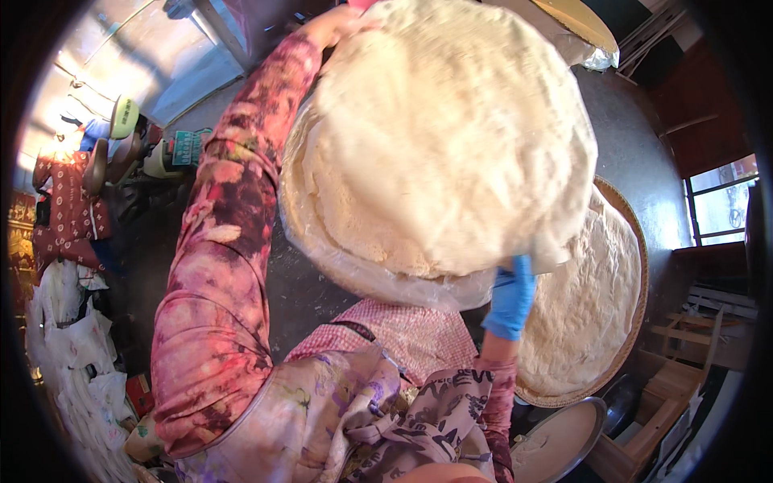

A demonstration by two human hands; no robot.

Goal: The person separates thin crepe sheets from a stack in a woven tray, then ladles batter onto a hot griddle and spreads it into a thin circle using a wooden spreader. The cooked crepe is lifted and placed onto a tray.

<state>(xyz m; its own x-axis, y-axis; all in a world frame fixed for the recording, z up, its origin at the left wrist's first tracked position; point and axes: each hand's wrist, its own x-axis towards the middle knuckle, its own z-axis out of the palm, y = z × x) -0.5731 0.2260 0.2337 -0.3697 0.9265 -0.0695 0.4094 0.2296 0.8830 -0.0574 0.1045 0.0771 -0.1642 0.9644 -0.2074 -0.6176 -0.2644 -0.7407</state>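
A large round slab of pale, floury dough (459, 137) fills the upper middle, its surface smeared by motion. Beneath it lies a round tray lined with clear plastic (338, 270), with more pale dough (354, 221) showing at the left. My bare left hand (342, 28) reaches to the slab's far left edge and grips it there; some fingertips are hidden. Beside those fingers is a bit of something red (362, 3), cut off by the frame. In a blue glove, my right hand (513, 299) is closed at the slab's near right edge, its fingertips partly behind the dough.
A second round woven tray (644, 266) of pale dough sits at the right, partly under the slab. Below it stands a metal basin (592, 419) with pale contents. Wooden frames (668, 378) lie lower right. White bags (72, 346) and a parked scooter (165, 157) are at the left.
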